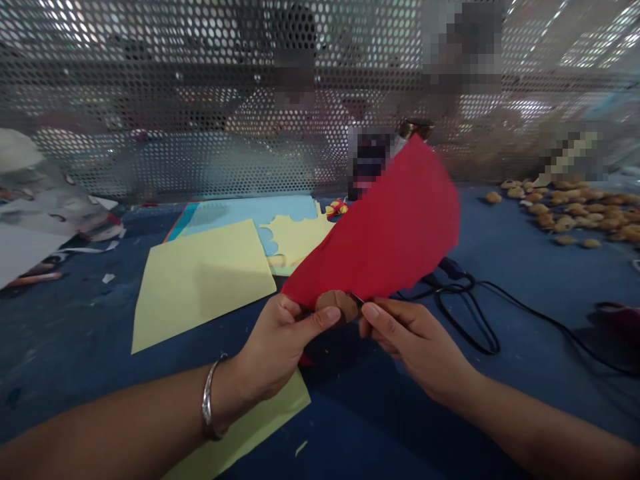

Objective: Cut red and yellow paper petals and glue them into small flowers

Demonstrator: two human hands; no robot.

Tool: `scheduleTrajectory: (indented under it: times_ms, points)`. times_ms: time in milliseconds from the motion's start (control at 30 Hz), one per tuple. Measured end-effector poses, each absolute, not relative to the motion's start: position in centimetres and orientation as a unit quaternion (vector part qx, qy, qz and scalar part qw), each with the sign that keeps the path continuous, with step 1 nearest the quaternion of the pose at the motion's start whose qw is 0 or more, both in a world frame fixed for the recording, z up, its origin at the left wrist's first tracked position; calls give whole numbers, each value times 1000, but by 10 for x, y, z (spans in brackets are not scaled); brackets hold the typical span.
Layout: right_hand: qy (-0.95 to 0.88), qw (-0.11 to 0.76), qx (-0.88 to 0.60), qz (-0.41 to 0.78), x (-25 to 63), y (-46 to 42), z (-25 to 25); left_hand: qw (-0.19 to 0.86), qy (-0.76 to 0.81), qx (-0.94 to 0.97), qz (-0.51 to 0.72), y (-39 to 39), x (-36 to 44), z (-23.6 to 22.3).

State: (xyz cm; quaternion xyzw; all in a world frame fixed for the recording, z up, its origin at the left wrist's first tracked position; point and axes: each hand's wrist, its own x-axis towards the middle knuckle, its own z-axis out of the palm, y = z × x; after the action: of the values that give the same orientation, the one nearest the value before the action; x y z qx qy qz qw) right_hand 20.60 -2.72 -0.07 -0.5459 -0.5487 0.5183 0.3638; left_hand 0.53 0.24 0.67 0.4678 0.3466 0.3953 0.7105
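Observation:
My left hand [280, 340], with a silver bangle on its wrist, is closed on a red sheet [395, 227]. Its thumb presses a small brown piece with a rounded edge [330, 300], like cardboard, flat against the sheet. The red sheet rises up and to the right from my hands, above the table. Between thumb and fingers, my right hand [400, 333] pinches a thin dark pointed tool [357, 298]. Its tip is at the brown piece's upper right edge; the rest is hidden by the fingers, so its kind is unclear.
Pale yellow sheets [200, 287] and a cut-out yellow sheet [295, 237] lie on the blue table [380, 407]. A black cord [530, 313] loops at right, near a heap of peanut-like pieces [590, 210]. A clear container [85, 200] stands left. Perforated metal [175, 153] borders the back.

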Motion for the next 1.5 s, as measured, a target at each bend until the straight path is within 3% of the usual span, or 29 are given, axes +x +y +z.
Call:
scheduleTrajectory:
  times_ms: [533,900,1500]
  points:
    - [-571,359,-555,486,207,-25,-5,729,264,491,396,7,8,16]
    - [-575,356,-554,486,211,-25,-6,718,369,461,368,7,2,15]
    - [-591,344,-555,473,210,-23,-4,663,367,479,443,6,-1,8]
